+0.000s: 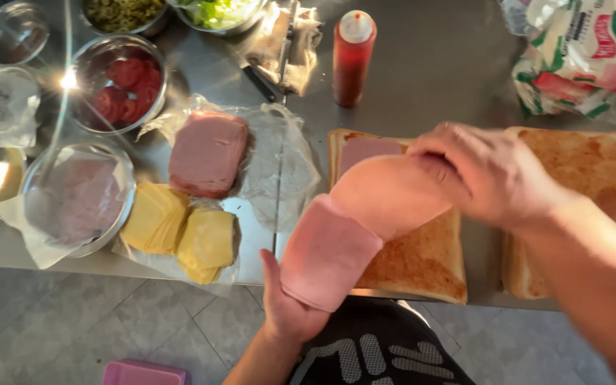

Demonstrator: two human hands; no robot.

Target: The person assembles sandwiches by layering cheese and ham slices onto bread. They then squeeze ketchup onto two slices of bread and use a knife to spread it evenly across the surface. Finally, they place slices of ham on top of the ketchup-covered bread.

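Note:
My left hand [290, 306] holds a stack of pink ham slices [328, 255] palm-up at the counter's front edge. My right hand [490, 175] pinches one ham slice [390, 192] lifted off that stack and holds it over a large toasted bread slab [422, 260]. One ham slice [365, 150] lies flat on the far left corner of that bread. A second toasted bread slab [597, 167] lies to the right, partly under my right forearm.
A block of ham [208, 153] on plastic wrap and two stacks of yellow cheese slices [180, 232] lie left of the bread. Metal bowls hold tomato slices [119, 89], ham [76, 196] and greens [215, 13]. A red sauce bottle [353, 57] and a printed bag [582, 53] stand behind.

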